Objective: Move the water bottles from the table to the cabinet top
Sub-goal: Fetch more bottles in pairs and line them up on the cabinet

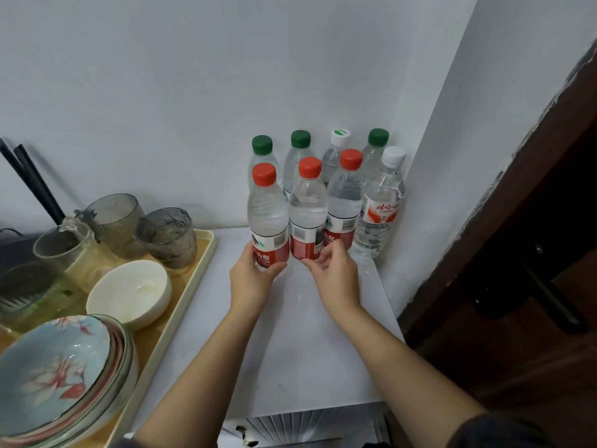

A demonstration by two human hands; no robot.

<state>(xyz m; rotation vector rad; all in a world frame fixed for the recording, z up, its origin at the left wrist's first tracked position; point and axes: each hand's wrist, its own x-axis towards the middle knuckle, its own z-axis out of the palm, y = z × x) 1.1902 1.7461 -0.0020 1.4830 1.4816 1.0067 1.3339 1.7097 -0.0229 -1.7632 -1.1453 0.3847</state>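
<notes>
Both hands reached to the front row of water bottles on the white cabinet top (300,350). The left hand (255,279) gripped the left red-capped bottle (266,215), thumb and fingers curled round its red label. The right hand (336,276) had its fingers curled low at the middle red-capped bottle (307,208), thumb against the bottom edge of the label; whether it truly held the bottle could not be told.

Eight bottles stood upright in two close rows in the corner where the wall (161,92) met a side wall. All were clear plastic, ribbed and filled with water. In front stood three with red caps and red-and-white labels, the third being the right red-capped bottle (345,195), and just beside it a white-capped bottle (381,208) with a white label printed in red. Behind them stood three green-capped bottles (300,139) and one bottle with a white-and-green cap (339,137).

Left of the bottles lay a cream tray (181,302) with a white bowl (129,292), several glass cups (168,237) and a stack of blue flowered bowls (58,373). A dark brown door (533,253) stood at the right.
</notes>
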